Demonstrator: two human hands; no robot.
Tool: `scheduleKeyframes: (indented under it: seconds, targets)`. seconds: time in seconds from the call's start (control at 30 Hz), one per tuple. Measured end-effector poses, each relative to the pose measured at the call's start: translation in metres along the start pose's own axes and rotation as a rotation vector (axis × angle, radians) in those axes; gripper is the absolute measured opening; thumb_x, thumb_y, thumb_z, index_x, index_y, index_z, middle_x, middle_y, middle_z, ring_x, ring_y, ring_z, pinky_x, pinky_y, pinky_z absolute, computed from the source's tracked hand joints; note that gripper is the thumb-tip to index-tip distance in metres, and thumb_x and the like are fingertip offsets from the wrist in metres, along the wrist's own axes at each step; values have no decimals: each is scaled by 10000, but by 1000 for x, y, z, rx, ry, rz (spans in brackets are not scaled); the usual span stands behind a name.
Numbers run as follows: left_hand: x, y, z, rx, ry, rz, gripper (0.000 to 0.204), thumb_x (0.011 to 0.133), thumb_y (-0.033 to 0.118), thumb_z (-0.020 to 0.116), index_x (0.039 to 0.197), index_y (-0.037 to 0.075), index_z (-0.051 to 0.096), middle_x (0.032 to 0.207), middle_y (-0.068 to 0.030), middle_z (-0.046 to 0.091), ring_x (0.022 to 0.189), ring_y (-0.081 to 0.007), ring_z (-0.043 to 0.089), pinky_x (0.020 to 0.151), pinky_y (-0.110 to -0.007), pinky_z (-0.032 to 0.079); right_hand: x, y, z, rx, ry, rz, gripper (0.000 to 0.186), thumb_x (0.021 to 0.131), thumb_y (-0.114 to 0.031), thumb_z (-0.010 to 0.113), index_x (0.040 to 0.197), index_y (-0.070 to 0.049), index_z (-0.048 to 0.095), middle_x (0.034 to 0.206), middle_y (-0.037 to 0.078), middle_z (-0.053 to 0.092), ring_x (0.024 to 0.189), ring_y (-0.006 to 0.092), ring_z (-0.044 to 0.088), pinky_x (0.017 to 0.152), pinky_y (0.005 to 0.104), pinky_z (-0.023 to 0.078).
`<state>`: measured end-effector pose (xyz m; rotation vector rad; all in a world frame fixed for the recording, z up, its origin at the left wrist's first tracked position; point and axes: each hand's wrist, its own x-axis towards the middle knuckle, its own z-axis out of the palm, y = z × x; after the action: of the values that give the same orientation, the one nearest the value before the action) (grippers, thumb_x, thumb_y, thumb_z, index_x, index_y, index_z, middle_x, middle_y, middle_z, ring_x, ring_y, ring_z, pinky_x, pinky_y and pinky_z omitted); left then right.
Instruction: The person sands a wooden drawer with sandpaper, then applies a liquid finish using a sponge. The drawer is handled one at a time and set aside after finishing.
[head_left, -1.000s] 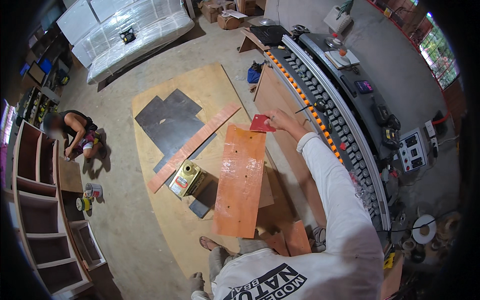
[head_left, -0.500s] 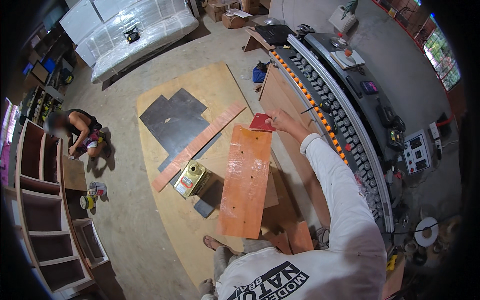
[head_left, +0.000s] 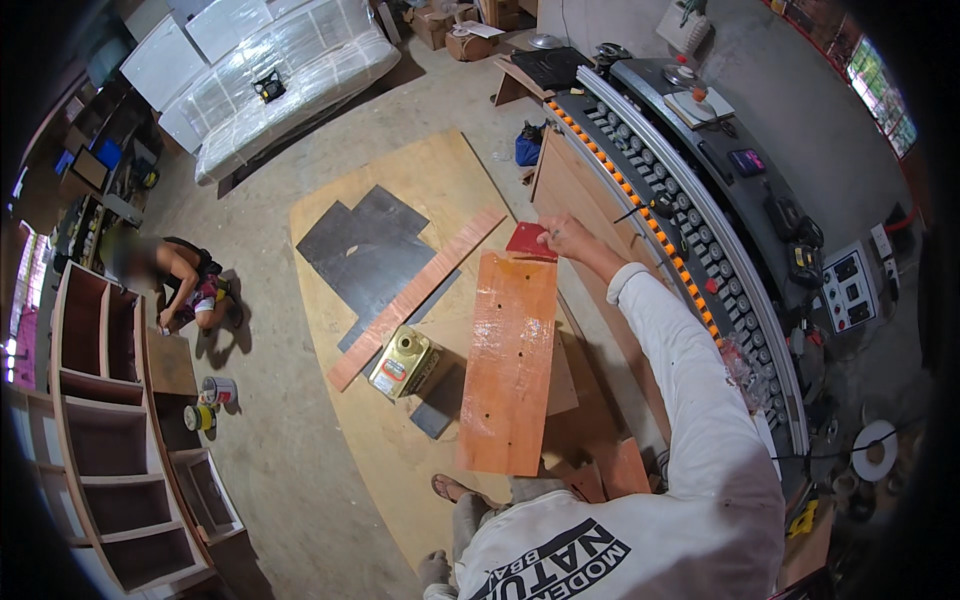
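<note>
My right hand (head_left: 570, 242) grips a flat red spreader (head_left: 527, 239), fingers closed on its right side. The spreader's lower edge rests at the far end of an orange-brown wood board (head_left: 505, 370). The board has a shiny wet-looking film and several small dark holes. Low in the picture, beside my leg, my left hand (head_left: 434, 567) appears small and dark, and its fingers cannot be made out. A gold rectangular metal can (head_left: 404, 362) with a round opening on top stands left of the board. Behind the can, a long reddish wood strip (head_left: 420, 295) lies slantwise.
Dark sheets (head_left: 365, 250) lie on a large plywood sheet (head_left: 345, 210). At the right runs a roller machine (head_left: 650, 190). A person (head_left: 185, 280) crouches at the left by a wooden shelf unit (head_left: 110, 430), near paint cans (head_left: 218, 390). A plastic-wrapped sofa (head_left: 300, 90) stands behind.
The whole view has shifted slightly, so things sit a little further right. My right hand stays at the board's far end with the red spreader, which looks slightly more tilted.
</note>
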<state>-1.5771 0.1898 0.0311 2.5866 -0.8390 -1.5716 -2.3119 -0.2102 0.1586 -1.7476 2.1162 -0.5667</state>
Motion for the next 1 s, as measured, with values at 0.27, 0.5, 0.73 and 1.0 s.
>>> scheduleKeyframes:
  seconds: [0.27,0.5,0.73,1.0]
  targets:
    - [-12,-4,-3,-45,11,-23,338,889,266,725,1050,-29,763,796,-108,725,709,-200,673,623,-356,534,12,-14,15,-167,10,-115,135,921,-140,688,901,-11,653,871,250,697,879,450,699,767,506,551]
    - [-21,1,1,-61,6,-64,361,906,294,698,1062,-23,770,851,-128,750,744,-223,691,661,-370,551,23,-25,22,-5,91,-136,99,907,-111,672,897,-13,660,853,239,713,851,450,700,763,506,560]
    - [-44,11,8,105,50,33,359,904,280,672,1085,-12,776,896,-143,762,774,-243,708,704,-379,554,38,-43,32,-118,142,-154,123,916,-136,681,918,-14,662,869,243,713,865,445,703,783,495,564]
    - [-15,-20,11,38,40,58,322,894,237,661,1044,-26,769,792,-115,724,668,-213,675,608,-369,521,33,-74,-17,17,306,-24,182,901,-195,721,969,-28,689,944,251,716,933,418,711,796,501,562]
